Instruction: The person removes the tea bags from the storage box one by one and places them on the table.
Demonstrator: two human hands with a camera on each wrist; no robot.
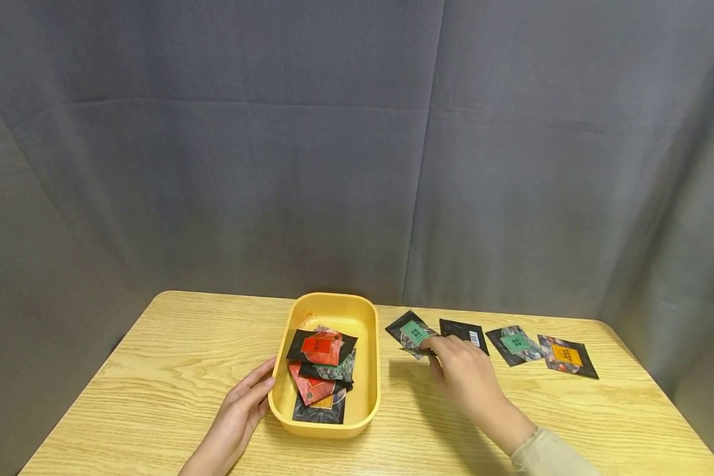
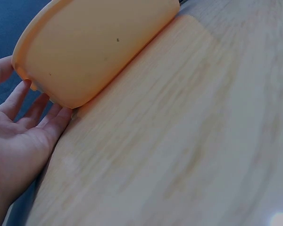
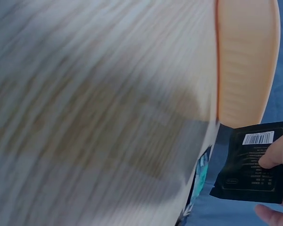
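Observation:
A yellow bin (image 1: 369,396) stands on the table with several packets inside, including a red-labelled black packet (image 1: 319,346) on top. My left hand (image 1: 238,413) rests against the bin's left side, its fingers extended along the wall. To the right of the bin, my right hand (image 1: 467,370) pinches a black packet (image 3: 250,165) between thumb and fingers. Its barcode side faces the right wrist camera, and it is held above the table. Just beyond that hand lies a green-labelled packet (image 1: 413,330), partly covered by the fingers and the held packet.
On the table's right side lie a black packet with a white barcode (image 1: 461,330), another green-labelled packet (image 1: 515,344) and an orange-labelled packet (image 1: 567,356). The wooden table (image 1: 155,370) has a grey curtain (image 1: 333,165) behind it.

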